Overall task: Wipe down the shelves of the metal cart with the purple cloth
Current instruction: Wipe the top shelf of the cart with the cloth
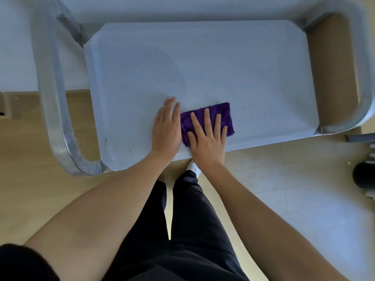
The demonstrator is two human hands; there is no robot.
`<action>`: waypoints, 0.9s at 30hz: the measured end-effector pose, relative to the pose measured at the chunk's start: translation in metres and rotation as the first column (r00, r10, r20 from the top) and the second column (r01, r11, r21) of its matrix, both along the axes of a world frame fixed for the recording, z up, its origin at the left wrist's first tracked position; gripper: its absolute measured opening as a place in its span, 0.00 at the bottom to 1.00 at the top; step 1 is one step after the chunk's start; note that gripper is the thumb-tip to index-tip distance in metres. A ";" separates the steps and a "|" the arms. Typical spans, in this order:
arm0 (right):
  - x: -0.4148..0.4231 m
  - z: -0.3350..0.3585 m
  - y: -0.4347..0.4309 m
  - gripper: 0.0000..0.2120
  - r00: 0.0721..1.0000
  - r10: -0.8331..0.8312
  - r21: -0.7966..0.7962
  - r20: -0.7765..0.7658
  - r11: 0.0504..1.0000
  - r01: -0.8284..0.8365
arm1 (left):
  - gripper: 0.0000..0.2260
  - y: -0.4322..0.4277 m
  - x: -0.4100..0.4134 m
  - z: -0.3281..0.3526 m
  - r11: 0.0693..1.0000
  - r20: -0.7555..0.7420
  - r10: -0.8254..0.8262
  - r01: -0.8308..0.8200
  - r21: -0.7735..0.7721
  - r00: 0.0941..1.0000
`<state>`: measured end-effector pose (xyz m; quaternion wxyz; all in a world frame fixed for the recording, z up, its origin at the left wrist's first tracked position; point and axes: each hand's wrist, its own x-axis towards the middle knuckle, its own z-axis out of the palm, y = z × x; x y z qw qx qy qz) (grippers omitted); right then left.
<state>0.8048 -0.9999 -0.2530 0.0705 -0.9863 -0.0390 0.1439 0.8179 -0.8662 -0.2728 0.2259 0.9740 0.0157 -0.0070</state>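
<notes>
Pressing a folded purple cloth (207, 122) flat near the front edge of the metal cart's top shelf (203, 63), the right hand (208, 139) spreads its fingers (206, 118) apart for even wiping pressure, while the left hand (166, 128), fingers together, rests flat just beside the cloth, seemingly steadying the person.

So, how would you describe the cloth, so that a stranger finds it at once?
Look at the pale metal cart shelf that fills the upper view. Near its front edge, the right hand lies flat on a folded purple cloth, and the left hand rests beside it. It is the only vivid colour there.
</notes>
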 end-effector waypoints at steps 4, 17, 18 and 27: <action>0.052 -0.009 0.009 0.23 0.999 0.021 0.002 0.033 1.000 -0.021 | 0.21 -0.001 0.000 -0.013 0.999 0.020 0.034 -0.034 -0.012 0.999; 0.062 -0.009 0.017 0.24 0.998 -0.035 0.055 0.061 0.998 0.032 | 0.20 -0.002 -0.002 -0.015 0.998 0.024 0.038 -0.039 0.047 0.999; 0.046 -0.007 0.014 0.24 0.999 -0.039 0.031 0.034 0.999 0.038 | 0.19 -0.002 -0.002 -0.017 0.998 0.029 0.036 -0.037 0.049 0.999; 0.215 -0.012 0.069 0.24 0.999 0.047 0.077 -0.013 0.996 -0.046 | 0.24 0.000 -0.002 -0.019 0.995 0.031 0.047 -0.049 0.090 0.998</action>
